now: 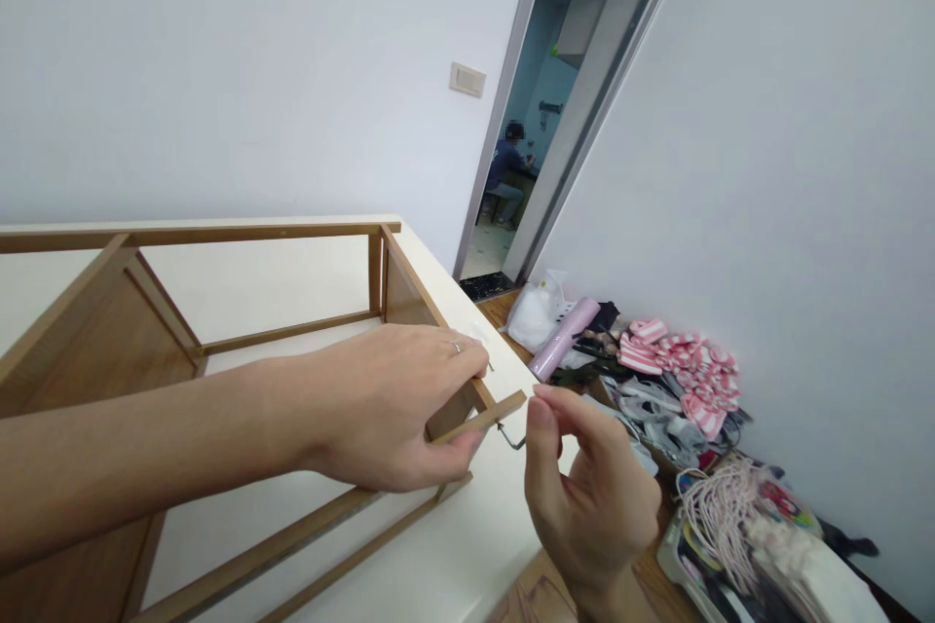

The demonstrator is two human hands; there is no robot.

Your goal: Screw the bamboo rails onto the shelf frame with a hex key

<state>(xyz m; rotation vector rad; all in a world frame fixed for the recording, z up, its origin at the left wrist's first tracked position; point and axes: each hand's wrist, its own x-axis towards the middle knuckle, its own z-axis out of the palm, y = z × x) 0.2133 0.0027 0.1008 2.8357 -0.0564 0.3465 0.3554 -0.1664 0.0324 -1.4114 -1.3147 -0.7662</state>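
Note:
A light-brown wooden frame [263, 235] with panelled sides lies on the white tabletop. My left hand [394, 404], with a ring on one finger, is closed around its near right corner; the thumb presses the end of a wooden rail [504, 409]. Just to the right, my right hand [584, 477] is closed, thumb and forefinger together. A thin bent metal hex key [513, 442] runs from the underside of the rail to this hand's thumb, where its other end is hidden. The joint inside the corner is covered by my left hand.
The white tabletop [486, 526] ends at the right above a wooden floor. Down there lie a pink roll [565, 339], a white bag [536, 316], striped cloth [679, 365] and a box with pale cords [720, 511]. Through the doorway, a person [505, 170] sits in another room.

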